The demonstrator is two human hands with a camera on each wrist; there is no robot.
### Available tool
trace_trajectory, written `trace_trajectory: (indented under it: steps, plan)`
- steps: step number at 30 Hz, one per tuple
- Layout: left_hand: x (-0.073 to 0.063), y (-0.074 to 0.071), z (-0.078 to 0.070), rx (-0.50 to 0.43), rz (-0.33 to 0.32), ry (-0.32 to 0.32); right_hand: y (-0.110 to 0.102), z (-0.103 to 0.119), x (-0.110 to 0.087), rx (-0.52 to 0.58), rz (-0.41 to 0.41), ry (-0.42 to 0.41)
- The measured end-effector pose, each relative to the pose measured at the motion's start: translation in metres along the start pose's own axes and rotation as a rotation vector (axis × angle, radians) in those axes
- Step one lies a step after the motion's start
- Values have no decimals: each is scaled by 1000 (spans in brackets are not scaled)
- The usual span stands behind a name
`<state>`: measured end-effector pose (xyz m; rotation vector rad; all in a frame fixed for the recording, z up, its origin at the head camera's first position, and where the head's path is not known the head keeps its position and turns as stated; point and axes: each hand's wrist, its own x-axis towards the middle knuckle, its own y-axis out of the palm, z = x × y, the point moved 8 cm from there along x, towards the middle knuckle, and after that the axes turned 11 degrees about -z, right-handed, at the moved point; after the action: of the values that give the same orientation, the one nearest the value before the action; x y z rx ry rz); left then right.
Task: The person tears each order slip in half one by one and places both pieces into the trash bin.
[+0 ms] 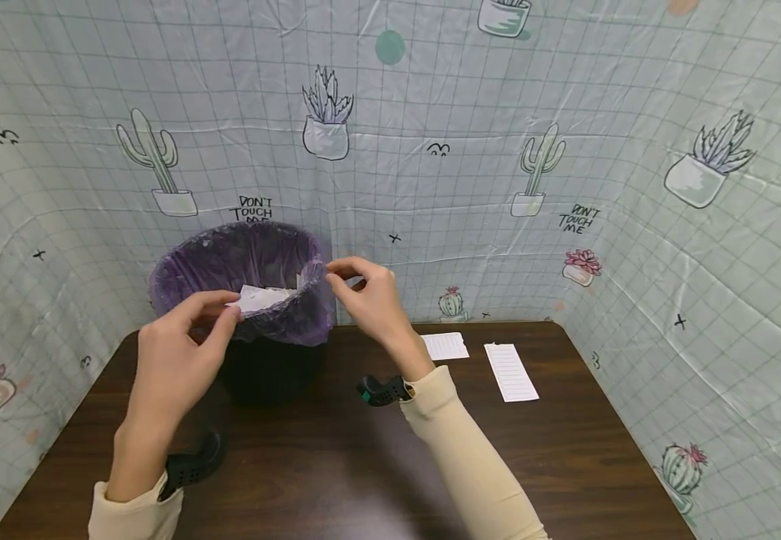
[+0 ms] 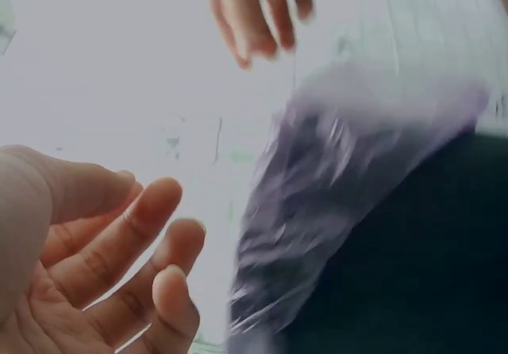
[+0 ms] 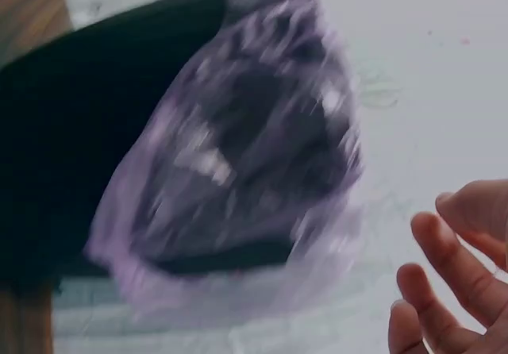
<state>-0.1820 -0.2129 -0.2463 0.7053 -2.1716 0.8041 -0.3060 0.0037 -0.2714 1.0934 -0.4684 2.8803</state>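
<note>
A black waste bin (image 1: 271, 371) stands at the back left of the table, its purple plastic liner (image 1: 295, 319) folded out over the rim. White paper pieces (image 1: 265, 298) show in its mouth. At the near left rim is my left hand (image 1: 177, 349), thumb and forefinger close together by the paper; the left wrist view shows nothing held between its loosely bent fingers. My right hand (image 1: 370, 296) is at the right rim, fingertips beside the liner. In the right wrist view its fingers (image 3: 448, 275) are loosely bent, apart from the liner, holding nothing.
On the dark wooden table (image 1: 336, 465), right of the bin, lie two lined white paper slips: one slip (image 1: 446, 346) partly behind my right wrist, another slip (image 1: 512, 373) further right. A cactus-printed sheet (image 1: 417, 195) hangs behind and along the sides.
</note>
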Motion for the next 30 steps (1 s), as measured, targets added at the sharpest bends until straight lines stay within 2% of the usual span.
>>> trace_trajectory:
  steps: [5, 14, 22, 26, 30]
  plan:
    - [-25, 18, -1, -102, 60, -50, -15, -36, -8, -110, 25, -10]
    - [-46, 54, 2, -180, 147, -55, -55, -112, -34, -236, 41, 120]
    - [-69, 82, 9, -215, 229, -140, -78, -177, -58, -328, 103, 202]
    - [-78, 92, 14, -234, 254, -189, -87, -198, -69, -369, 134, 248]
    - [-88, 96, 23, -250, 246, -262, -92, -214, -80, -433, 179, 265]
